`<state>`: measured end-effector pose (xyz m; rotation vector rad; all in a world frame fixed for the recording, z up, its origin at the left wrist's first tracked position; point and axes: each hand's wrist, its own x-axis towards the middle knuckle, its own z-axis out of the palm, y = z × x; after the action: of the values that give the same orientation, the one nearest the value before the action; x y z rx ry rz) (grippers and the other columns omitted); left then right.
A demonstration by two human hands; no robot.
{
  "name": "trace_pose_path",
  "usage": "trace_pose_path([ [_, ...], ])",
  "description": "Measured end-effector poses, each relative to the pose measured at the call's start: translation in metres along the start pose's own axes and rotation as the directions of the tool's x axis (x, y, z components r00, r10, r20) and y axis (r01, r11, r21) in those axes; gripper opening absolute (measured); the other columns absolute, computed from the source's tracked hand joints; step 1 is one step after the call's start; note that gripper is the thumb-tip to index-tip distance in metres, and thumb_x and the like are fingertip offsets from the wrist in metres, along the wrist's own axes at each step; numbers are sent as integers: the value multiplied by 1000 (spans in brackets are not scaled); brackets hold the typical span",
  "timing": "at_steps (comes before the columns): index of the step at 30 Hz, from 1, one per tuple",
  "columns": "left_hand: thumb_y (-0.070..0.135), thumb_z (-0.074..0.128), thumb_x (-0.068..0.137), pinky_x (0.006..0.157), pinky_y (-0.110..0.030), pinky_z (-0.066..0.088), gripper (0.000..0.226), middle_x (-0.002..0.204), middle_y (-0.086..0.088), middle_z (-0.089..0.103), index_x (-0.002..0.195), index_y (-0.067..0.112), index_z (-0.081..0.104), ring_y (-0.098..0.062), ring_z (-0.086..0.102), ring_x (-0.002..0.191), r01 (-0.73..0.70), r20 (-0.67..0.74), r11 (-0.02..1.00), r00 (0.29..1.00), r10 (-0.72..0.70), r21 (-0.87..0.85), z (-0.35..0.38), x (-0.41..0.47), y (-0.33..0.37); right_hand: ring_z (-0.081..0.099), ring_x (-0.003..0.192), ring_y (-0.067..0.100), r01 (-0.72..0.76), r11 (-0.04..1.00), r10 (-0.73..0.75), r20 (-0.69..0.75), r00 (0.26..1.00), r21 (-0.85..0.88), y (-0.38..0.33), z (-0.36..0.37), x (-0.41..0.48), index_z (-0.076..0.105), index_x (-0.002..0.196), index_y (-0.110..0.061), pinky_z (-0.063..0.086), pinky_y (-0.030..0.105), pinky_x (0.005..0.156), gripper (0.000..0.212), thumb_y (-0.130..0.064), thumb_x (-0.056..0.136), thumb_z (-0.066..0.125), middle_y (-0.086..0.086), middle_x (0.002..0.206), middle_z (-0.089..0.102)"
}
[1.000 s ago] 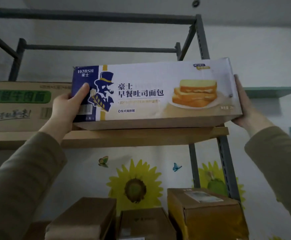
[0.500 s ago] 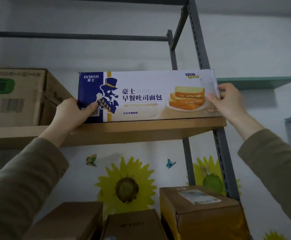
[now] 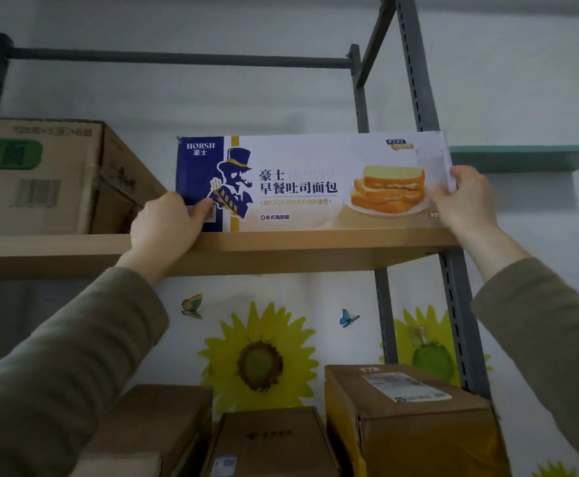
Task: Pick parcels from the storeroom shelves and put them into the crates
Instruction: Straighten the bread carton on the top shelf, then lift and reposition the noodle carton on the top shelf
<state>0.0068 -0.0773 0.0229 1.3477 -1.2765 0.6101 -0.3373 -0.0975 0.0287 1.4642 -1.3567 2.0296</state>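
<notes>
A long white and blue bread box (image 3: 301, 173) with a picture of toast stands on its long side on the wooden upper shelf (image 3: 281, 249), close to the front edge. My left hand (image 3: 167, 225) holds its lower left corner, thumb across the blue front. My right hand (image 3: 467, 204) grips its right end, fingers wrapped round the edge. Both arms reach upward in olive sleeves. No crate is in sight.
A big brown carton (image 3: 40, 177) with green print sits left of the bread box on the same shelf. Below stand three brown parcels: (image 3: 150, 428), (image 3: 270, 442) and a labelled one (image 3: 408, 418). The grey shelf upright (image 3: 453, 304) rises at right, beside a teal wall shelf (image 3: 522, 158).
The bread box was tilted out over the shelf edge; now it rests level on the shelf, farther back. My right hand shifted from under its end to its front right edge.
</notes>
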Motion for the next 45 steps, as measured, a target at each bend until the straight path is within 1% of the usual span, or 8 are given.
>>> trace_pose_path([
  [5, 40, 46, 94, 70, -32, 40, 43, 114, -15, 61, 117, 3, 47, -22, 53, 87, -109, -24, 988, 994, 107, -111, -15, -17, -5, 52, 113, 31, 128, 991, -131, -94, 987, -35, -30, 23, -42, 52, 116, -6, 45, 42, 96, 30, -24, 93, 47, 13, 121, 53],
  [7, 39, 47, 94, 77, -34, 41, 49, 121, -16, 57, 126, 2, 44, -29, 56, 104, -103, -6, 986, 995, 103, -131, -27, -23, -17, 50, 119, 26, 164, 985, -161, -46, 986, 59, -57, 39, -66, 52, 123, -8, 39, 30, 97, 32, -20, 94, 48, 9, 127, 53],
  [11, 41, 47, 93, 88, -32, 41, 55, 131, -14, 54, 134, 4, 41, -29, 52, 117, -102, 18, 984, 994, 105, -148, -64, -29, -62, 38, 135, 22, 196, 962, -218, 101, 971, 192, -121, 76, -115, 44, 136, -8, 31, 34, 110, 43, -20, 95, 48, 8, 144, 42],
  [17, 40, 47, 94, 106, -30, 30, 60, 146, -8, 42, 144, 9, 33, -23, 37, 135, -82, 51, 987, 995, 89, -138, -148, -22, -161, 41, 131, 20, 227, 924, -288, 171, 942, 306, -232, 134, -196, 42, 137, -6, 33, 28, 105, 44, -18, 95, 49, 8, 141, 45],
  [24, 36, 51, 93, 96, -25, 34, 58, 141, -9, 46, 142, 8, 35, -25, 42, 130, -66, 83, 996, 994, 71, -59, -219, 2, -276, 43, 127, 20, 170, 936, -243, 218, 945, 307, -328, 197, -263, 47, 133, -10, 26, 17, 93, 41, -24, 94, 51, 8, 139, 44],
  [30, 36, 53, 91, 76, -29, 38, 46, 109, -3, 56, 125, 4, 49, -28, 54, 108, 72, 16, 997, 997, -72, -5, -232, 41, -363, 37, 132, 25, 116, 971, -153, 172, 973, 207, -356, 237, -264, 43, 136, -7, 32, 31, 105, 47, -24, 92, 52, 12, 140, 42],
  [33, 41, 54, 88, 73, -34, 40, 50, 113, -13, 58, 119, 2, 51, -32, 54, 104, 113, -42, 993, 993, -112, 27, -229, 64, -398, 37, 131, 29, 137, 979, -150, 78, 986, 150, -360, 251, -251, 41, 136, -6, 34, 37, 104, 50, -25, 92, 53, 14, 139, 42],
  [45, 48, 50, 89, 72, -36, 47, 57, 108, -17, 62, 119, -1, 48, -33, 60, 95, 149, -55, 989, 987, -149, 3, -205, 127, -444, 48, 114, 21, -197, 924, 163, 129, 978, 328, -362, 271, -206, 38, 134, -4, 37, 30, 84, 48, -26, 93, 52, 4, 121, 50],
])
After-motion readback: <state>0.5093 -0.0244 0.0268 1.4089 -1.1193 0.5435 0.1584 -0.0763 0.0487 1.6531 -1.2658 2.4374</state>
